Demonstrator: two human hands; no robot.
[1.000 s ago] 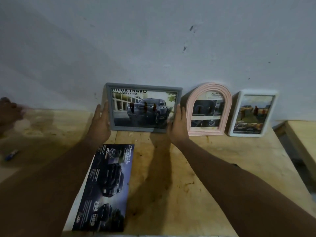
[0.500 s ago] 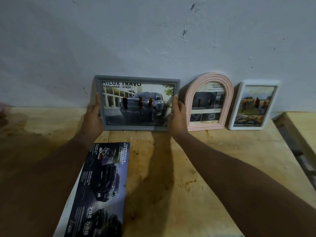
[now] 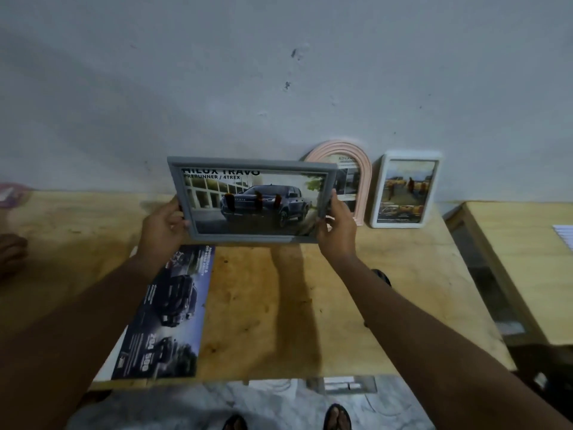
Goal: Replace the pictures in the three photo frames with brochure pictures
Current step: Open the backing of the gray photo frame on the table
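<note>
Broadly, a pale wall [image 3: 279,72] fills the upper half, and a wooden table [image 3: 263,305] spreads across the lower half. A dark car brochure [image 3: 167,315] lies flat at the lower left of the table.

The grey frame [image 3: 252,201] is at centre, held clear of the tabletop and tipped back a little. In this view it overlaps the left part of the pink arched frame [image 3: 362,159]. That frame and the white frame [image 3: 404,190] lean on the wall at centre right.

The left hand [image 3: 162,225] grips the grey frame's left short side and the right hand [image 3: 336,231] its right side. Each thumb is on the front and the fingers are curled behind.

All three frames seem to carry brochure pictures, so the step looks like standing this one back against the wall. It would go best with the bottom edge set down first, level and left of the pink frame without nudging it. Only then should the top be leaned back and let go.

The grey frame's picture reads "HILUX TRAVO", its top clipped by the moulding, then "PRERUNNER / 4TREX". The brochure shows "204" and "500". The pink frame's print begins "ADVA"; the rest is too small to read.
</note>
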